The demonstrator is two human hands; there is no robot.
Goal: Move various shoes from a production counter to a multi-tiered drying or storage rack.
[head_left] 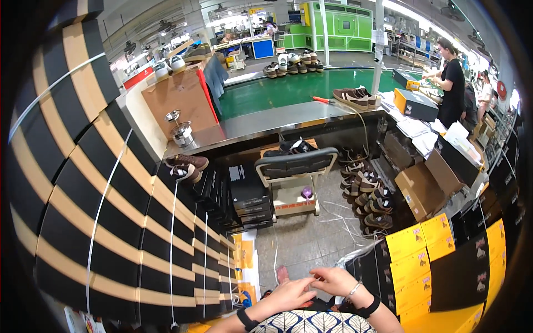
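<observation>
Left hand [290, 294] and right hand [333, 281] together near chest, fingertips touching, pinching something too small to tell. Pink shoe tip [282, 274] on floor just beyond. Stacked black boxes [111, 222] left.

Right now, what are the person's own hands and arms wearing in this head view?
Both hands are bare, no gloves. The left hand has a black band on its wrist. The right hand wears a thin silvery bracelet with a broader black band behind it. No sleeves reach the forearms; a black-and-white patterned garment shows at the lower edge.
</observation>
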